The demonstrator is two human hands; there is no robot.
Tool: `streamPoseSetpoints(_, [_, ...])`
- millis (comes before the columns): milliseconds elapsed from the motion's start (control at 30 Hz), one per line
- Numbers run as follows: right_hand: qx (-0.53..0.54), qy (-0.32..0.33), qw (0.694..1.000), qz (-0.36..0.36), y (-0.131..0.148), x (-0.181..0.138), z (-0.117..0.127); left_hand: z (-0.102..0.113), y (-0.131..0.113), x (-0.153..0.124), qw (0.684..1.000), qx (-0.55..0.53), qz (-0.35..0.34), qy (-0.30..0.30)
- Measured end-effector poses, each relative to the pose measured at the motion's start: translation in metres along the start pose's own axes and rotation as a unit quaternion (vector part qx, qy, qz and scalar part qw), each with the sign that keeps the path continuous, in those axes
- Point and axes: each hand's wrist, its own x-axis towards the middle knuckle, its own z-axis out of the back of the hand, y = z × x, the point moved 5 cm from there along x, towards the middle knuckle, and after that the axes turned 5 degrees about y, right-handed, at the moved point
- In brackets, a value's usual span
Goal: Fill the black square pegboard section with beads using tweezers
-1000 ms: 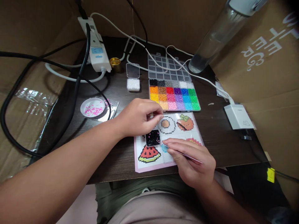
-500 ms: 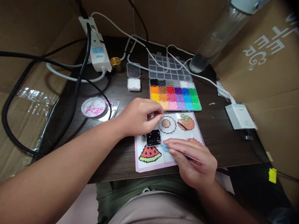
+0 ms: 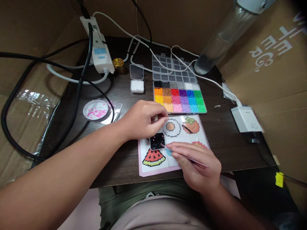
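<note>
My right hand point(image 3: 198, 163) grips a pair of pink tweezers point(image 3: 187, 156), whose tips reach into a small clear box of black beads point(image 3: 157, 141) with a few pink ones among them. Above that box my left hand point(image 3: 148, 118) is closed, thumb and forefinger pinched together; what lies between them, if anything, is too small to make out. Under both hands lies a pattern sheet point(image 3: 153, 171) with pixel drawings of a watermelon slice point(image 3: 153, 158), a fried egg point(image 3: 172, 127) and a persimmon-like fruit point(image 3: 191, 125). A clear pegboard point(image 3: 173, 162) covers part of it.
Behind the sheet lies an open bead case point(image 3: 179, 97) with many colours. To the left are a white dish point(image 3: 96, 110) of pink beads, a small box of white beads point(image 3: 137, 86) and a gold cup point(image 3: 118, 65). Cables, a power strip point(image 3: 102, 52), a bottle point(image 3: 223, 38) and a charger point(image 3: 246, 119) surround them.
My right hand has shifted slightly left, bringing the tweezer tips a little deeper into the box of black beads. The left hand has stayed in place.
</note>
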Motion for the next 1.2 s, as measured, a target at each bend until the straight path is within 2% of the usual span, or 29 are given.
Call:
streamPoseSetpoints(367, [0.004,0.004,1.0,0.008,0.002,0.002,0.0,-0.001,0.0,0.0,1.0,-0.016,0.009,0.002])
streamPoseSetpoints(800, [0.03,-0.059,0.997,0.038,0.007,-0.001,0.007,0.002,0.001,0.001,1.0,-0.01,0.007,0.009])
streamPoseSetpoints(1200, [0.034,-0.068,0.996,0.051,0.007,-0.008,0.017,0.003,0.0,0.002,1.0,0.006,0.009,0.015])
